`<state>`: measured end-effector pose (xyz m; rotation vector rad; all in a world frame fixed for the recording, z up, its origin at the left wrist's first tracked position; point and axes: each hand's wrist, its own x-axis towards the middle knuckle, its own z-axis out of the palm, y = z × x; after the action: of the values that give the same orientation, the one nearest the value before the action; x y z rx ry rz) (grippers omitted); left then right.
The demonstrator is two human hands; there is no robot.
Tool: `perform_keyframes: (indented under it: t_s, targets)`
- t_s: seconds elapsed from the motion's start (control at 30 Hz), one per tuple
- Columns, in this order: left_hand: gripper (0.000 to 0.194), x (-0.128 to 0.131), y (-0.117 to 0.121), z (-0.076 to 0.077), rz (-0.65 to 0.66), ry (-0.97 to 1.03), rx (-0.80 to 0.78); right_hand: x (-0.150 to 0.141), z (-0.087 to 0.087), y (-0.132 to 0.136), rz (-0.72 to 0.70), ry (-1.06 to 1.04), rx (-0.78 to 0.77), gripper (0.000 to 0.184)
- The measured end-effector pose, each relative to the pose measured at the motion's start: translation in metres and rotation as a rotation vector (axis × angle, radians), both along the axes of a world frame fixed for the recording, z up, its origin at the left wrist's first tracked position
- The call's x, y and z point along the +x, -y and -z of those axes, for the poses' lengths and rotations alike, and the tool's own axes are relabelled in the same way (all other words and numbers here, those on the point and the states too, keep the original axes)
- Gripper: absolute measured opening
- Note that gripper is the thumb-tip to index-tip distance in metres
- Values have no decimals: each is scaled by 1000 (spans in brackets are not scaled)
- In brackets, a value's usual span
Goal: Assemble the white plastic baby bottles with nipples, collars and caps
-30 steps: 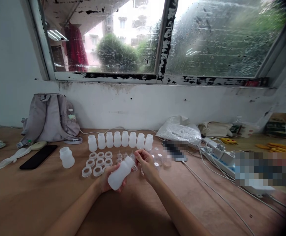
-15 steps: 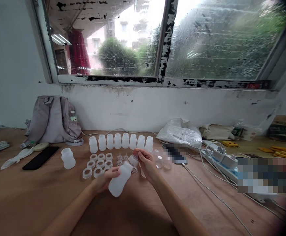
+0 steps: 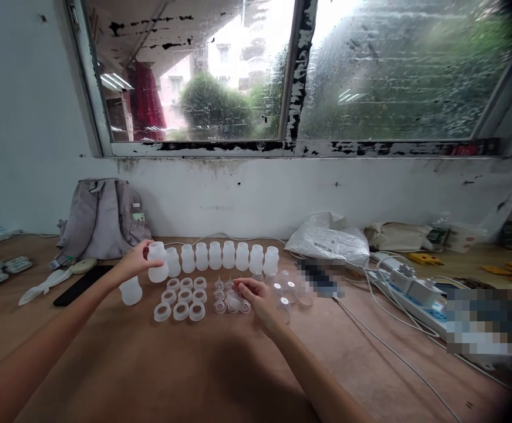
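Note:
At the left end of the row, my left hand (image 3: 133, 263) is closed round a frosted white baby bottle (image 3: 158, 265), which stands upright without a cap. Just in front of it is another open bottle (image 3: 131, 291), partly covered by my wrist. My right hand (image 3: 258, 299) pinches a small translucent piece (image 3: 234, 302), whose exact kind I cannot make out, above the clear bottle nipples (image 3: 219, 306). Ring collars (image 3: 181, 311) lie in rows between my hands. Clear domed caps (image 3: 285, 302) are just right of my right hand, some hidden behind it.
Several frosted bottles (image 3: 215, 257) line the back. A black phone (image 3: 82, 286) and a grey backpack (image 3: 100, 217) are at left. To the right are a plastic bag (image 3: 329, 239), a phone on a cable (image 3: 320, 279) and a power strip (image 3: 408, 299) with loose cords.
My left hand has carried the bottle from front centre to the left end of the back row. My right hand stays near the nipples, now apart from the bottle. The view has shifted slightly.

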<state>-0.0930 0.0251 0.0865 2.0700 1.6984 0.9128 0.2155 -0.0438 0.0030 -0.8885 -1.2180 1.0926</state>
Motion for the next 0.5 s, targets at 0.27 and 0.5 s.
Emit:
perform_keyframes:
  t_s: [0.27,0.5]
  targets:
    - [49,-19,-44,25,-107,-461,-81,-6,3,2,24,206,75,20]
    - [58,-24,-65,35,-135,-546,-138,-17,21,8,86,707,312,12]
